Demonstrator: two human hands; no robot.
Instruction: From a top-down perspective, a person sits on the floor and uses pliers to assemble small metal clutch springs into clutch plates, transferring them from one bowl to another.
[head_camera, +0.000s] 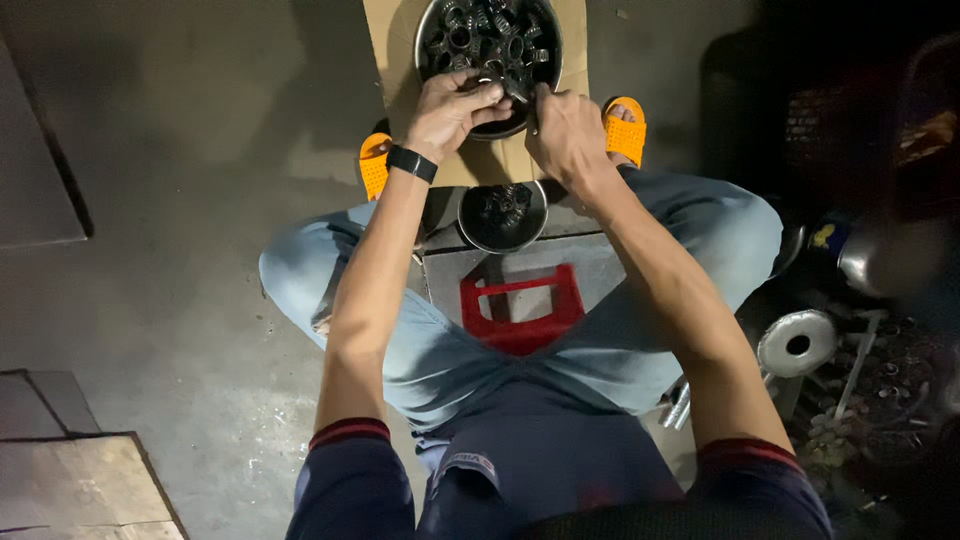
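My left hand (455, 108), with a black band on its wrist, is closed around a small dark metal part (495, 90) at the near rim of a large metal bowl (424, 30) full of dark ring-shaped metal parts. My right hand (562, 130) is fisted just beside it, gripping a thin metal tool (533, 108) that points at that part. The two hands nearly touch. A smaller metal bowl (502, 215) with a few dark parts sits below them, between my knees.
The big bowl rests on a sheet of cardboard (385, 40) on the concrete floor. I sit on a red plastic stool (520, 312), with orange sandals (626, 130) on my feet. Metal discs and scrap pieces (798, 345) lie at the right; boards (70, 485) lie at the lower left.
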